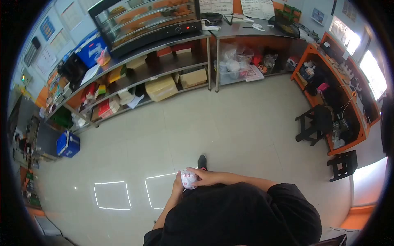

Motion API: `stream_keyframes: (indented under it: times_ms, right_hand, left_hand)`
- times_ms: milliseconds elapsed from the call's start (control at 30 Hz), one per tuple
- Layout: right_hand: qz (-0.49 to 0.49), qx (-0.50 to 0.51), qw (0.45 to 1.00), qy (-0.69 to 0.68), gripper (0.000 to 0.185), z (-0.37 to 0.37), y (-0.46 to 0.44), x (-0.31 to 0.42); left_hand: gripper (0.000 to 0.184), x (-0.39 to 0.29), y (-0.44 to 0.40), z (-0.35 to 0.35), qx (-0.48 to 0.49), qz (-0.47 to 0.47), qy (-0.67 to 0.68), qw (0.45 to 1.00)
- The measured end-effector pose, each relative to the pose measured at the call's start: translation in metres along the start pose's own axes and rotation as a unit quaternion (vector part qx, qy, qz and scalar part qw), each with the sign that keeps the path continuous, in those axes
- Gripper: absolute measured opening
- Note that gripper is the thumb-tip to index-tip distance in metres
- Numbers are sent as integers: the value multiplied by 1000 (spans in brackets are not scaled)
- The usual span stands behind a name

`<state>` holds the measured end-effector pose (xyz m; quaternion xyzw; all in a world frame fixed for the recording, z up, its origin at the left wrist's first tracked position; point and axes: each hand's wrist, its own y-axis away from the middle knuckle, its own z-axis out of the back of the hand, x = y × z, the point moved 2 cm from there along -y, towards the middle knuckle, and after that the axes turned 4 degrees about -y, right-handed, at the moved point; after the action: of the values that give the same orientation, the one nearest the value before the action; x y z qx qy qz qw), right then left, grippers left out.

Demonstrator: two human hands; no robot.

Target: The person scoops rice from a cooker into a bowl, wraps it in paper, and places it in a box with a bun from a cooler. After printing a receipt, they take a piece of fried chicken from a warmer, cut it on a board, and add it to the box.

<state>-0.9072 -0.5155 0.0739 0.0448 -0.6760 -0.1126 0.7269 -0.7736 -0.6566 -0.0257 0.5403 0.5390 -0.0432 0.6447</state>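
Fingers (192, 169) of the right hand (204, 177) curl over the upper and right side of a round, white wrapped bundle (188, 179) with red print. The left hand (178, 184) closes on its left side, so the bundle is grasped between both hands, in front of the body. How firmly they press, and what the wrapper encloses, I cannot tell.

The step in hand looks like holding or handling the bundle rather than setting it down. Judging by that grip, the next move calls for even, gentle support from both sides, so the wrapping isn't crushed or pulled loose; if one hand lets go, the other needs to take the weight first.

Outward from the bundle: a dark shoe (202, 161) shows just beyond it, on the pale tiled floor (230, 123). Well ahead of it and to its left is a glass-fronted display cabinet (178, 29) with a small red light, above shelves holding a cardboard box (161, 88). Ahead and to its right is a metal table (254, 32). Far to its left sits a blue cooler (68, 144); far to its right, a black stool (318, 123).
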Motion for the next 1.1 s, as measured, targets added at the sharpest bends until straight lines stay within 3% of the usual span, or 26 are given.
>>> stream_keyframes:
  times_ms: [67,100,167,233,267,333,367,433,467,500,567,667,700,767,833,867,933,1000,1100]
  right_hand:
    - [74,-28,995,55,84,62,-45,-42]
    - [65,-36,996,45,84,92,-51,-38]
    - [-49,-87,995,-18,79,169,-54,-5]
    - [-79,-108,991,-17,79,243,-52,28]
    - [-88,-142,981,-97,81,274,-51,26]
    - [-108,-228,936,-244,83,326,-44,19]
    - [-106,-239,932,-252,83,348,-42,12]
    - [-68,-352,810,-464,78,394,-38,-6]
    - [-37,-415,774,-477,79,416,-39,-23]
    - [-30,-421,773,-474,79,446,-40,-34]
    - [-27,-533,711,-459,75,504,-30,-55]
    - [-31,-568,699,-434,75,616,-16,-72]
    - [-21,-600,686,-412,76,657,-12,-70]
    - [6,-636,696,-333,79,754,-4,-58]
    - [46,-667,717,-197,91,871,-12,-68]
    - [71,-689,699,-178,96,924,-22,-66]
    - [125,-726,676,5,94,1040,-49,-66]
    - [41,-713,699,41,90,1119,-77,-34]
    - [-109,-662,736,93,83,1205,-125,-11]
  left_hand:
    - [69,-57,-62,-23,47,33,-15,998]
    - [69,-85,-83,-42,87,70,-20,994]
    - [67,-152,-118,-82,102,94,-18,990]
    - [62,-205,-186,-120,104,40,-149,983]
    - [62,-226,-213,-146,113,47,-159,980]
    - [56,-279,-247,-222,147,-126,-335,922]
    - [51,-293,-265,-260,167,-173,-336,911]
    - [45,-302,-303,-333,205,-252,-365,873]
    - [44,-303,-326,-369,221,-287,-390,847]
    - [44,-310,-345,-406,226,-293,-391,842]
    - [40,-324,-375,-467,249,-333,-464,782]
    - [37,-355,-442,-533,265,-332,-484,765]
    - [37,-368,-455,-548,266,-323,-486,767]
    - [30,-411,-490,-579,322,-257,-343,844]
    - [24,-434,-543,-582,321,-247,-346,847]
    - [23,-446,-561,-578,313,-248,-351,847]
    - [22,-470,-598,-574,307,-240,-368,844]
    - [19,-483,-629,-564,232,-123,-366,893]
    - [18,-493,-692,-573,232,-33,-442,866]
